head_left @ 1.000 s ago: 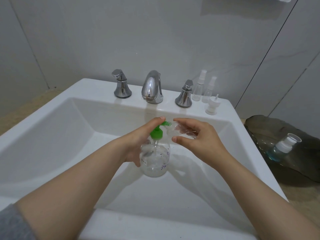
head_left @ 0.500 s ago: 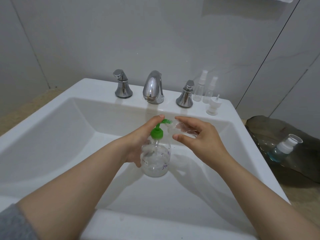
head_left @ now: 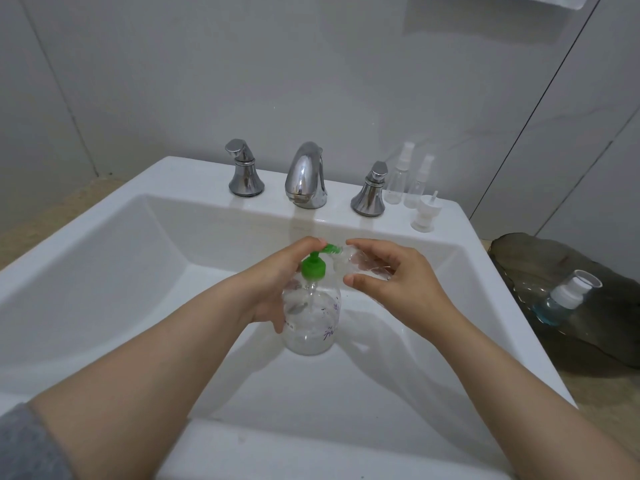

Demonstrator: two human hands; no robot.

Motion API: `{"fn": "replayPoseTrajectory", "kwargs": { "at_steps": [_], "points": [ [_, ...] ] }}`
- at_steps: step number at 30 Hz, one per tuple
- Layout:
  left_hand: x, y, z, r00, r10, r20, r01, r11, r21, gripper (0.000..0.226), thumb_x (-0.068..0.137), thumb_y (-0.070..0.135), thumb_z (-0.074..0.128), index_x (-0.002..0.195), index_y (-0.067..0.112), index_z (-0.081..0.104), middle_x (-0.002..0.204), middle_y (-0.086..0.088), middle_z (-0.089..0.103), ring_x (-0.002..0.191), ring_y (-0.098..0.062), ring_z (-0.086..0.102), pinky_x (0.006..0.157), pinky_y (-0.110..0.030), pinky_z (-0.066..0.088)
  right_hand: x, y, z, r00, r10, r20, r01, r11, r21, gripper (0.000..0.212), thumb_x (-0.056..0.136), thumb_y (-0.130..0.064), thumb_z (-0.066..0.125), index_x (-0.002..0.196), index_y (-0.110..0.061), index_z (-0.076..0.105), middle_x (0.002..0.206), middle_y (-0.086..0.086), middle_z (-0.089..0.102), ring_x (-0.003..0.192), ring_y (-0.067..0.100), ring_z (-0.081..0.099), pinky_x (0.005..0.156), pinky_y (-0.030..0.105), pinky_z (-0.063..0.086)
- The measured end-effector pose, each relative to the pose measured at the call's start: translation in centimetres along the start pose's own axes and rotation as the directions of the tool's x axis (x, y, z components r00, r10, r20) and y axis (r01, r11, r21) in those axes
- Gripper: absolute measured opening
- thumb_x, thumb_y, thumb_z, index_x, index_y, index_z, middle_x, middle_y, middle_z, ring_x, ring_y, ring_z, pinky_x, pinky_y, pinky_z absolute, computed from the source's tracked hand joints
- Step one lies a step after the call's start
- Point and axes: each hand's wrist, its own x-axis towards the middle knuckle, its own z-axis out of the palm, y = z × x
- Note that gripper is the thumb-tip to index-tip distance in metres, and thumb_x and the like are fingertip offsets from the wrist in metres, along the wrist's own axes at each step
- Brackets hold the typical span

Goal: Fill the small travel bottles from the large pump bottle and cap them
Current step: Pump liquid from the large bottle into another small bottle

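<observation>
In the sink [head_left: 104,271] basin, centre: my left hand [head_left: 273,285] wraps the large pump bottle [head_left: 311,327], forefinger on its green pump head [head_left: 313,269]; my right hand [head_left: 401,289] curls its fingers round a small travel bottle [head_left: 360,266], mouth at the spout.
</observation>
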Motion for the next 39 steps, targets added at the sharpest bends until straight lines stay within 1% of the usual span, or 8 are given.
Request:
{"fn": "replayPoseTrajectory", "kwargs": {
  "at_steps": [3, 10, 18, 22, 24, 29, 35, 39],
  "points": [
    [0.09, 0.05, -0.01, 1.0, -0.008, 0.011, 0.008, 1.0, -0.001, 0.038, 0.088, 0.059, 0.052, 0.109, 0.027, 0.058, 0.113, -0.006, 0.048, 0.136, -0.041, 0.041, 0.113, -0.068, 0.018, 0.06, -0.03, 0.0, 1.0, 0.007, 0.004, -0.007, 1.0, -0.003, 0.046, 0.075, -0.017, 0.08, 0.113, -0.037, 0.065, 0.098, -0.014, 0.069, 0.091, -0.008, 0.061, 0.081, 0.003, 0.043],
    [0.06, -0.18, 0.02, 0.999, -0.036, 0.023, 0.035, 0.998, 0.052, 0.091, 0.059, 0.075, 0.058, 0.138, 0.029, 0.05, 0.152, -0.013, 0.039, 0.137, -0.041, 0.042, 0.113, -0.067, 0.023, 0.01, -0.06, 0.06, 1.0, -0.005, -0.01, 0.005, 1.0, -0.016, 0.047, 0.076, -0.018, 0.08, 0.116, -0.036, 0.065, 0.098, -0.014, 0.069, 0.092, -0.009, 0.06, 0.083, 0.004, 0.043],
    [-0.13, -0.03, 0.1, 0.999, -0.016, 0.043, 0.013, 0.998, 0.055, 0.097, 0.065, 0.082, 0.058, 0.146, 0.032, 0.043, 0.154, -0.012, 0.036, 0.139, -0.04, 0.038, 0.113, -0.071, 0.018, -0.09, -0.11, 0.06, 0.999, -0.027, -0.037, 0.026, 1.0, -0.007, 0.049, 0.077, -0.019, 0.079, 0.121, -0.034, 0.064, 0.101, -0.017, 0.068, 0.099, -0.005, 0.061, 0.089, 0.008, 0.044],
    [-0.37, 0.07, 0.26, 1.0, 0.0, 0.022, -0.001, 0.998, 0.059, 0.107, 0.046, 0.078, 0.062, 0.141, 0.032, 0.047, 0.153, -0.013, 0.037, 0.139, -0.041, 0.039, 0.112, -0.07, 0.021, -0.06, -0.15, 0.01, 0.999, -0.02, -0.027, 0.02, 1.0, -0.001, 0.049, 0.076, -0.018, 0.08, 0.12, -0.033, 0.065, 0.101, -0.015, 0.069, 0.096, -0.007, 0.06, 0.084, 0.003, 0.042],
    [-0.35, 0.1, 0.27, 1.0, 0.004, 0.001, -0.005, 0.999, 0.037, 0.098, 0.051, 0.074, 0.063, 0.137, 0.028, 0.051, 0.15, -0.013, 0.039, 0.137, -0.042, 0.04, 0.112, -0.071, 0.02, 0.01, -0.15, -0.01, 1.0, -0.011, -0.019, 0.011, 1.0, -0.003, 0.048, 0.076, -0.018, 0.08, 0.119, -0.033, 0.065, 0.099, -0.015, 0.068, 0.094, -0.008, 0.06, 0.083, 0.003, 0.042],
    [-0.06, 0.12, 0.24, 0.999, 0.031, -0.028, -0.032, 0.999, -0.018, 0.029, 0.089, 0.053, 0.055, 0.102, 0.027, 0.06, 0.109, -0.002, 0.047, 0.14, -0.04, 0.037, 0.112, -0.073, 0.011, 0.12, 0.04, 0.11, 1.0, 0.014, 0.021, -0.014, 1.0, -0.001, 0.047, 0.076, -0.015, 0.079, 0.118, -0.033, 0.066, 0.099, -0.02, 0.067, 0.095, -0.011, 0.06, 0.083, 0.002, 0.043],
    [0.07, 0.03, 0.16, 1.0, 0.025, -0.019, -0.026, 0.999, -0.042, 0.026, 0.09, 0.05, 0.055, 0.102, 0.028, 0.061, 0.133, -0.013, 0.049, 0.142, -0.042, 0.035, 0.111, -0.074, 0.008, 0.15, 0.26, 0.16, 1.0, 0.012, 0.019, -0.011, 0.999, -0.033, 0.047, 0.076, -0.017, 0.079, 0.116, -0.035, 0.065, 0.1, -0.011, 0.07, 0.098, 0.0, 0.063, 0.09, 0.014, 0.046],
    [0.32, -0.01, 0.1, 1.0, 0.001, -0.002, -0.001, 0.999, -0.038, 0.03, 0.09, 0.052, 0.054, 0.104, 0.026, 0.06, 0.122, -0.007, 0.048, 0.142, -0.042, 0.034, 0.112, -0.073, 0.01, 0.14, 0.17, 0.2, 1.0, 0.005, 0.016, -0.005, 1.0, -0.025, 0.046, 0.075, -0.016, 0.079, 0.113, -0.038, 0.065, 0.097, -0.014, 0.069, 0.095, -0.002, 0.062, 0.087, 0.011, 0.045]
  ]
}}
